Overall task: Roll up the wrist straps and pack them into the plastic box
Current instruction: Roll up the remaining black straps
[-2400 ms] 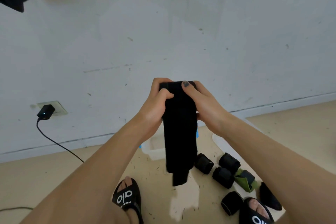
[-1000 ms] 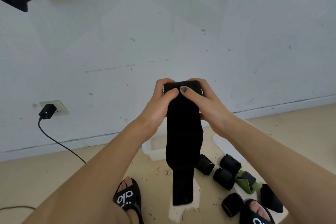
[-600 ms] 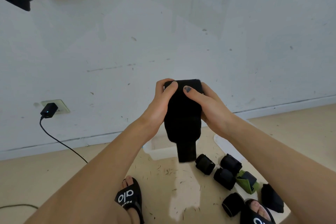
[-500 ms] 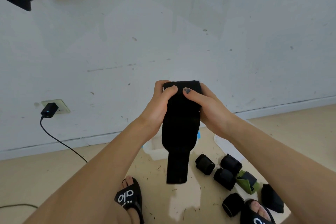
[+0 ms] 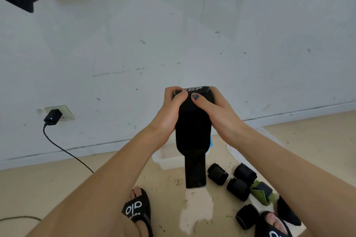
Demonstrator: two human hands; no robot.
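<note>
Gripping the long black fabric wrist strap (image 5: 193,131) at its rolled top, your left hand (image 5: 169,113) and right hand (image 5: 215,111) curl their fingers around it in front of the wall, its tail hanging above the floor (image 5: 57,184). Below it sits the white plastic box (image 5: 165,159), with rolled black straps (image 5: 217,174) on the floor just to its right.

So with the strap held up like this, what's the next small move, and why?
Probably keep rolling: both the left hand and right hand grip the black wrist strap at its top, while its narrow tail hangs unrolled above the plastic box.
</note>
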